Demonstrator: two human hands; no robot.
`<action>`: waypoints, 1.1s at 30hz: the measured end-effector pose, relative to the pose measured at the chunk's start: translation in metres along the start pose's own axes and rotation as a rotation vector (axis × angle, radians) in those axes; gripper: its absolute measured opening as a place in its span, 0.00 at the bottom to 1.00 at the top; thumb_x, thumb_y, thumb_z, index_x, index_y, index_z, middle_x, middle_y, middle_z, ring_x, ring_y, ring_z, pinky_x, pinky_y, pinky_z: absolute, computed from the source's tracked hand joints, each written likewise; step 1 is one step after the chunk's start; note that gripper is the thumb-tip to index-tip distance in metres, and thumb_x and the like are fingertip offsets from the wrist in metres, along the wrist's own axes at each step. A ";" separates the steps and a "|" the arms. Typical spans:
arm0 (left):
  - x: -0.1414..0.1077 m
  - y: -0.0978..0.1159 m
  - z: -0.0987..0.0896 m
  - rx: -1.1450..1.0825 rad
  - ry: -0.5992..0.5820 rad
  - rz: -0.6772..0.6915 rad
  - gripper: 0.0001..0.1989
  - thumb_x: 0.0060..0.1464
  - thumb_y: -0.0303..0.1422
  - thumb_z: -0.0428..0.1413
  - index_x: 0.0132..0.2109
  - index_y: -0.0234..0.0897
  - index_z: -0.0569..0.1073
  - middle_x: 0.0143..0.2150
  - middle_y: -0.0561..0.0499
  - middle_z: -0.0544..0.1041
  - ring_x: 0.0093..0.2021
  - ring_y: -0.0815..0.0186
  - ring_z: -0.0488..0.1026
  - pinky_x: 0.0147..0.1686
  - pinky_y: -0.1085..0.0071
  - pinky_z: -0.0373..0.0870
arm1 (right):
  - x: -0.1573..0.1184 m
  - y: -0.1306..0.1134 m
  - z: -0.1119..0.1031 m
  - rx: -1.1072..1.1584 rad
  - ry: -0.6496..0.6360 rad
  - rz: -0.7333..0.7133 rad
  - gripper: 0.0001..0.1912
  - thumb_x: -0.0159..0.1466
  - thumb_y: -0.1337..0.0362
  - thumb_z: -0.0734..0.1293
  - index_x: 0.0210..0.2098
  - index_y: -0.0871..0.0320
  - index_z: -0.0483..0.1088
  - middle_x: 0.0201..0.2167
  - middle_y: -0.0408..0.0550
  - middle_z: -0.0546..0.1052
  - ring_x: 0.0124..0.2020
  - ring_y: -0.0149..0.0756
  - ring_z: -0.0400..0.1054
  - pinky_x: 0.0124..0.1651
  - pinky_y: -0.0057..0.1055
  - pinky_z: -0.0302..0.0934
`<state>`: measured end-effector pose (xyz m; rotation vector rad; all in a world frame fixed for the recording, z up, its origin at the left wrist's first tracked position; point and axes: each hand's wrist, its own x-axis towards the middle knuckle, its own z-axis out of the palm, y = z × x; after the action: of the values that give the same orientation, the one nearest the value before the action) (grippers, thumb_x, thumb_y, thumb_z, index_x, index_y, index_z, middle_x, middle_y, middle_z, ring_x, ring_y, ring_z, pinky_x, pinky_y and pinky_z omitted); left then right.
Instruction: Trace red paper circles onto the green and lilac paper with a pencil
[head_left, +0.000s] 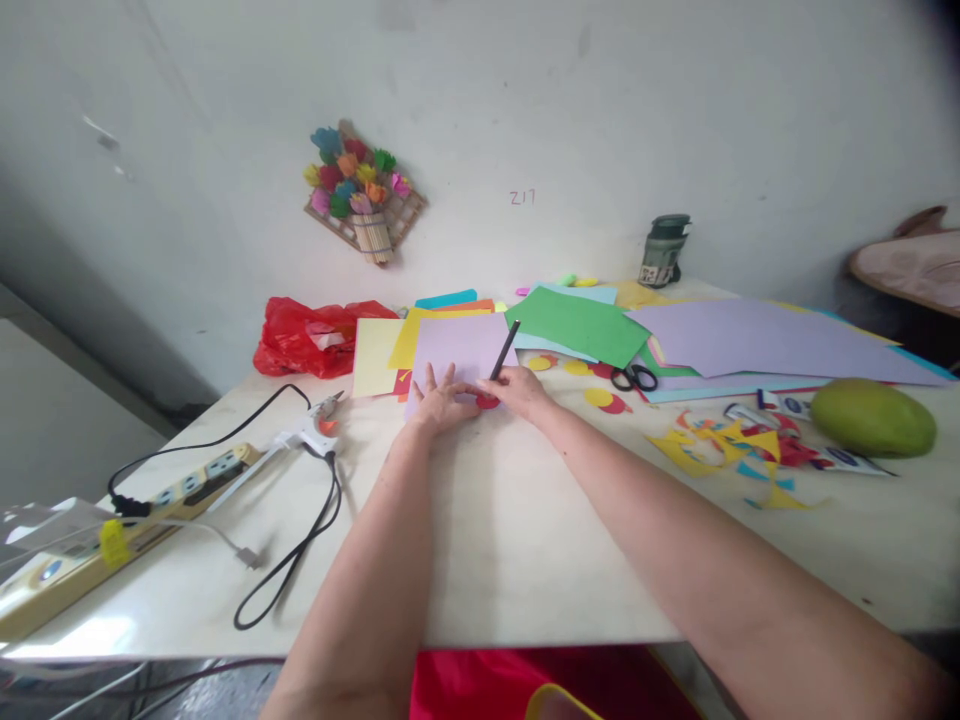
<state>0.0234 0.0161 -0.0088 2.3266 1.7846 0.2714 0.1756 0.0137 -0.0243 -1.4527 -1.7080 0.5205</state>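
My left hand (439,402) lies on a sheet of light purple paper (459,345), fingers spread, the thumb side close to a small red paper circle (487,402). In my right hand (521,392) is a black pen (505,350), held upright with a slight tilt, its lower end hidden by the fingers near the red circle. Yellow paper (405,340) and a cream sheet (372,355) stick out from under the purple one. Right of my hand are yellow paper circles (599,397) overlapping red ones, with black-handled scissors (634,378) beside them.
A hot glue gun (311,430) with a looped black cord and a power strip (187,490) occupy the left. Green paper (574,325), a large purple sheet (757,335), paper scraps (720,445) and a green mango-like fruit (872,418) lie right. A bottle (664,250) stands behind.
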 end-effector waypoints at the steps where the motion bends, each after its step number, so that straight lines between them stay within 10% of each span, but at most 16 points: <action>1: -0.001 0.000 -0.003 0.015 -0.026 0.006 0.21 0.40 0.47 0.54 0.45 0.58 0.68 0.63 0.64 0.42 0.60 0.51 0.24 0.53 0.44 0.26 | -0.001 -0.002 -0.001 -0.017 -0.004 0.001 0.17 0.50 0.50 0.63 0.28 0.57 0.73 0.24 0.45 0.74 0.27 0.31 0.67 0.29 0.24 0.56; 33: 0.004 -0.014 -0.013 -0.004 -0.241 0.069 0.31 0.39 0.49 0.50 0.54 0.55 0.59 0.63 0.62 0.41 0.61 0.53 0.26 0.55 0.50 0.30 | -0.005 -0.006 0.008 -0.276 -0.019 -0.067 0.21 0.51 0.44 0.59 0.28 0.52 0.73 0.25 0.43 0.76 0.27 0.30 0.67 0.28 0.24 0.53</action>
<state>0.0082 0.0244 0.0002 2.3078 1.5904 0.0032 0.1658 0.0087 -0.0262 -1.5778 -1.8941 0.2708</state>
